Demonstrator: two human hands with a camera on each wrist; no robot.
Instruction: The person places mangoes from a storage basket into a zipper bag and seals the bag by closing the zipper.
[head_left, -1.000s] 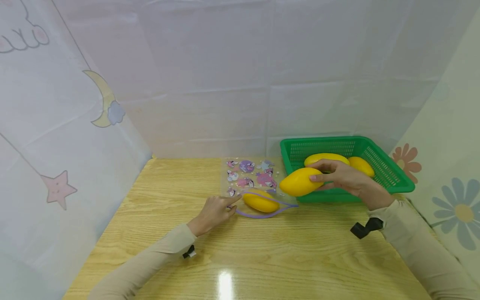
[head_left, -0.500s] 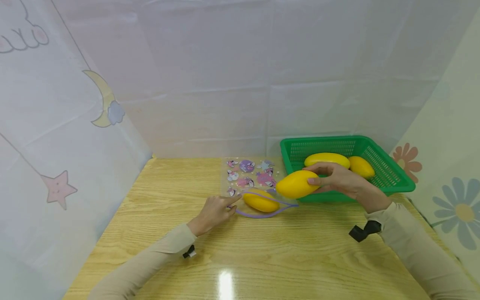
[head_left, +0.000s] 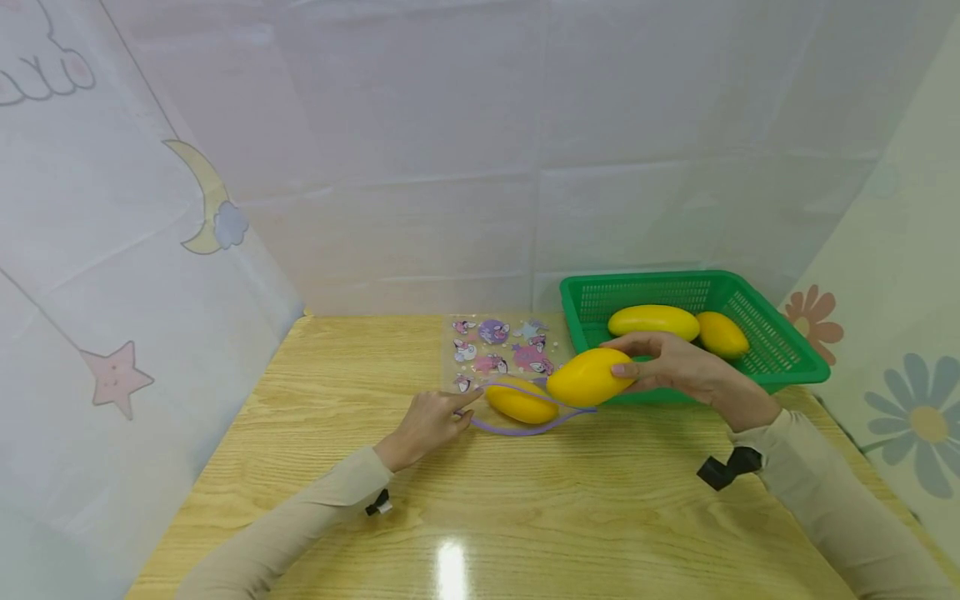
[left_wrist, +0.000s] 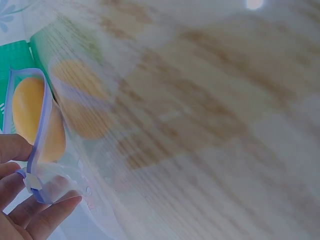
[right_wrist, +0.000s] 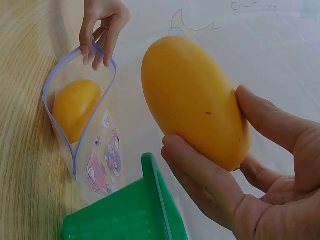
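My right hand (head_left: 678, 372) holds a smooth yellow mango (head_left: 588, 377) by one end, in the air beside the bag's mouth. The right wrist view shows thumb and fingers on either side of this mango (right_wrist: 195, 100). A clear zip bag (head_left: 493, 363) with pink and purple cartoon prints lies on the table, its purple-edged mouth spread apart. Inside that mouth rests another mango (head_left: 521, 403). My left hand (head_left: 429, 425) pinches the mouth's left corner; in the left wrist view its fingers are by a white zip slider (left_wrist: 33, 181).
A green plastic basket (head_left: 795, 367) stands at the back right, against the bag's right side. In it lie a long yellow mango (head_left: 654, 322) and a smaller one (head_left: 722, 334). Printed cloth (head_left: 420, 167) walls in the wooden table (head_left: 480, 500) behind and at the sides.
The right hand has carried its mango slightly left and down, away from the basket and closer to the bag's mouth. My left hand and the bag have stayed put.
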